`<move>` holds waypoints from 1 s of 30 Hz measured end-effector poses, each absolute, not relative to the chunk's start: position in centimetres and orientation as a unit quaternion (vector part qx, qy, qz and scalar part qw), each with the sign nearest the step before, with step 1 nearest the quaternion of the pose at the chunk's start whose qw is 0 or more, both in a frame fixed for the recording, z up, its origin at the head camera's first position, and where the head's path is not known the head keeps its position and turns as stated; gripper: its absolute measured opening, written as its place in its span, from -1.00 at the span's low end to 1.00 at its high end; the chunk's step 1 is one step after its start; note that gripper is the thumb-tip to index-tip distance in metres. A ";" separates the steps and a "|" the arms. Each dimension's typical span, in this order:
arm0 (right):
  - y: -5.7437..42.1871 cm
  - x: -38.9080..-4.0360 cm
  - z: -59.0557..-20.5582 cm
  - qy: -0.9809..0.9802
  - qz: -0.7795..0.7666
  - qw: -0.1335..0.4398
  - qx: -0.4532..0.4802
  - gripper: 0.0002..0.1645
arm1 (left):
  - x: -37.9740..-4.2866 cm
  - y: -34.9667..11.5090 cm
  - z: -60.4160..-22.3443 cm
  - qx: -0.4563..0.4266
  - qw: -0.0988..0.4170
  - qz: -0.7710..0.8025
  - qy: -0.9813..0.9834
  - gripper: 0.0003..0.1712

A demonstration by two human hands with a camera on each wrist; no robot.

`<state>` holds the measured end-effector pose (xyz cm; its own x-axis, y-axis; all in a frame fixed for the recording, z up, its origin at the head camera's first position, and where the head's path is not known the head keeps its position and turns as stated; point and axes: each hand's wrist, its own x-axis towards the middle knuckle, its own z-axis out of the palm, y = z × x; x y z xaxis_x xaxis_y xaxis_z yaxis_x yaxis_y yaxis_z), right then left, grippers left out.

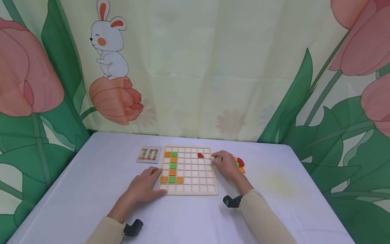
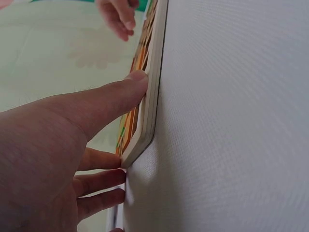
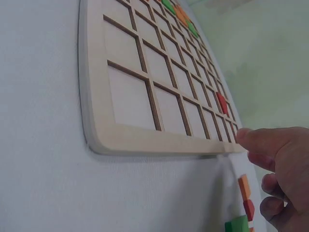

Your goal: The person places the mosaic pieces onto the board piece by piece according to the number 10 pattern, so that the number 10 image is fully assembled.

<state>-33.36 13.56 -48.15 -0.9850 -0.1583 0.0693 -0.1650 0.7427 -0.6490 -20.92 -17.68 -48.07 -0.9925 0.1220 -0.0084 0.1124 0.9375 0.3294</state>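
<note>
A wooden grid board point(image 1: 193, 193) lies on the white table, with orange and green square tiles point(image 1: 173, 166) in its left columns and one red quarter-round tile point(image 1: 200, 155) near the upper right. My left hand point(image 1: 144, 186) rests at the board's front-left corner; in the left wrist view its straight thumb touches the front rim and its fingers touch the side. My right hand point(image 1: 226, 165) hovers by the board's right edge, fingers loosely bent. In the right wrist view, no piece shows between its thumb point(image 3: 256, 139) and fingers.
A small pattern card point(image 1: 149, 154) lies left of the board. Loose red, orange and green pieces point(image 1: 240, 163) sit to the right, partly behind the right hand. Dark wrist-worn devices point(image 1: 133, 228) show on both wrists. A printed curtain point(image 1: 195, 67) hangs behind the table.
</note>
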 end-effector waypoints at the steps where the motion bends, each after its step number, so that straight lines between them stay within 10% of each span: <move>1: 13.7 -33.3 -48.1 -0.934 0.347 0.007 0.087 -0.65 | -20.9 -17.8 -48.0 0.059 0.014 0.166 0.984 0.03; 30: 17.1 -34.8 -48.9 -0.951 0.298 0.013 0.077 -0.62 | -21.1 -17.9 -48.4 0.065 0.007 0.169 0.983 0.03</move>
